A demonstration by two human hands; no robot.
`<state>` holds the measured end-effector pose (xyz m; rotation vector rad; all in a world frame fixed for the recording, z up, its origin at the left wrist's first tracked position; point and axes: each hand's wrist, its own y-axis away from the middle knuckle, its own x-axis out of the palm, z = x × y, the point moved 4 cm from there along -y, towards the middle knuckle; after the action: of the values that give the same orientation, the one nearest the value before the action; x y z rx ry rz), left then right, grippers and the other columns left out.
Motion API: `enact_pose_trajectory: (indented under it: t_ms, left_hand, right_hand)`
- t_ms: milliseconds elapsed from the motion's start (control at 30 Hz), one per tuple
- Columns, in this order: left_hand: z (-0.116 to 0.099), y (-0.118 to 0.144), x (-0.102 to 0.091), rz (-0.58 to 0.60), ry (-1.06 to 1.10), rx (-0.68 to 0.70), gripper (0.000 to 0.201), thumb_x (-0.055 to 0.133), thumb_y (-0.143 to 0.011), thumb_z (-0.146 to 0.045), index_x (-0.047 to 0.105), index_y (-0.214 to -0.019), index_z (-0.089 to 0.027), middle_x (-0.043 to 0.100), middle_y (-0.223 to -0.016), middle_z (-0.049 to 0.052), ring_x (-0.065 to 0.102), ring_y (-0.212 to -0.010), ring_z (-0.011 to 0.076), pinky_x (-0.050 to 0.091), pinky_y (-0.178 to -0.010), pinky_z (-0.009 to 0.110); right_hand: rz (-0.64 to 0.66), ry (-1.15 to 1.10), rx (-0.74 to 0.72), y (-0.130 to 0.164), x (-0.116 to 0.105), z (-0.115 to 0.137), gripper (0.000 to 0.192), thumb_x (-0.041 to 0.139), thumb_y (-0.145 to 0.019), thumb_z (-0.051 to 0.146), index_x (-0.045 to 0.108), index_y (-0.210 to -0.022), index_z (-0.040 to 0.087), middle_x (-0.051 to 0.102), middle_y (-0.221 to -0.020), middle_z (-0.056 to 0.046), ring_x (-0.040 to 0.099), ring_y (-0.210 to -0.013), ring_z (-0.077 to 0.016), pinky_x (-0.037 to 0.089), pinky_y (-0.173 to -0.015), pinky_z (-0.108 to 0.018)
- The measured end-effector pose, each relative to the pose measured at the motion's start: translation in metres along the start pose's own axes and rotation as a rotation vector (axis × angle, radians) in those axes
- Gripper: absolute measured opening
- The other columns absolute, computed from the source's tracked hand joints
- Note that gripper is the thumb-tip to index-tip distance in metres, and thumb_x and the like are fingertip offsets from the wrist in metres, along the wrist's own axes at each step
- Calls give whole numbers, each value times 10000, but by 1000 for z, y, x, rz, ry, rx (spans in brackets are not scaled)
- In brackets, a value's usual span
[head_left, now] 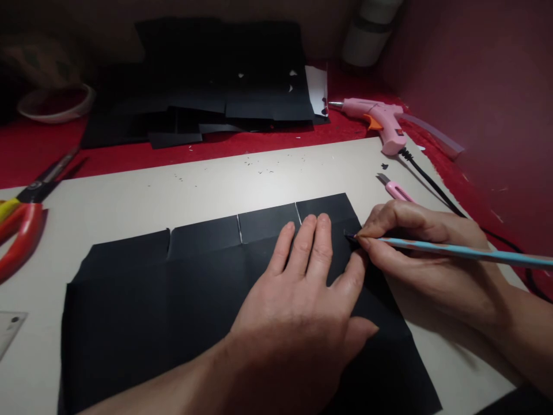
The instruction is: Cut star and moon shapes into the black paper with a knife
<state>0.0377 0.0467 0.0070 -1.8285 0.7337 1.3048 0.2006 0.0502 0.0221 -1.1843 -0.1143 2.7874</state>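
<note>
A large sheet of black card (142,328) lies on the pale board, with several slits cut in from its far edge and crease lines across it. My left hand (298,294) rests flat on the card's right half, fingers stretched out. In my right hand (419,248) is a light blue pencil (458,251) with orange marks, pinched close to its tip. The dark tip meets the card near its right edge, just beyond my left index finger.
Orange-handled scissors (26,230) lie at left, near a clear ruler corner (11,331). Beyond the card are a pink craft knife (395,189) and a pink glue gun (374,115) with a black cord. Black paper pieces (224,75) are piled on red cloth (103,161) behind the white board (129,196).
</note>
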Motion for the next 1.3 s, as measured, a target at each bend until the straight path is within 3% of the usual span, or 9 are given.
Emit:
enact_pose_trajectory:
  t_ms: [867,967,1100,1300]
  left_hand:
    - [0,-1,1,-8,-11,-8,699,671,-863,-623,599,-1400,-181,484,-1479,330,451,-1403,443,434,-1092,612]
    - [0,-1,1,-1,4,-7,692,666,-872,-617,598,-1401,-175,470,-1479,346,435,-1413,448,425,-1097,613]
    - [0,0,0,20,13,-2,663,634,-905,-604,585,-1416,-185,451,-1485,358,399,-1431,451,418,-1095,623]
    - [0,-1,1,34,24,-9,658,640,-906,-592,577,-1422,-189,439,-1493,360,385,-1438,449,405,-1107,618]
  right_hand:
    - [-26,45,-22,0,-6,-2,141,643,-770,152,617,-673,251,689,-712,7,620,-627,-159,435,-488,-258]
    - [-12,9,5,-2,-5,-2,146,644,-771,149,612,-668,248,674,-686,11,602,-610,-150,426,-489,-259]
    - [-105,-107,55,-4,-9,3,173,661,-754,134,600,-626,233,626,-632,16,560,-577,-122,415,-499,-255]
    - [-137,-249,148,-1,-11,5,144,703,-753,163,631,-641,220,631,-627,6,547,-530,-108,412,-448,-239]
